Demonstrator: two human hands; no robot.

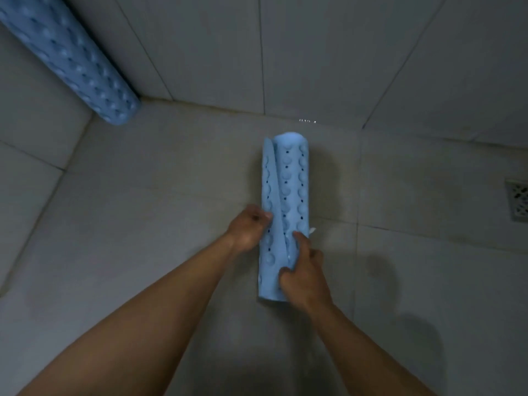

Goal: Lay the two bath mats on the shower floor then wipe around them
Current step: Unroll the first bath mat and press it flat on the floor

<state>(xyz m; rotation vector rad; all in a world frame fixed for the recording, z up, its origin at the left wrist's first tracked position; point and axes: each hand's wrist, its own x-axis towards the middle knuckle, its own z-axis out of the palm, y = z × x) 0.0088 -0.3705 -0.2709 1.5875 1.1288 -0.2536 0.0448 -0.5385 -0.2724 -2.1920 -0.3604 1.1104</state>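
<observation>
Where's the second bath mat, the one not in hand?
Head view, top left: the second mat, rolled, is propped in the wall corner, apart from the held mat at centre.

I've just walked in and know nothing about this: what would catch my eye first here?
At centre, a rolled blue bath mat studded with suction cups: the left hand pinches its loose edge, the right hand grips the roll lower down. A second rolled mat leans in the tiled corner, upper left, and a floor drain sits at the far right.
</observation>
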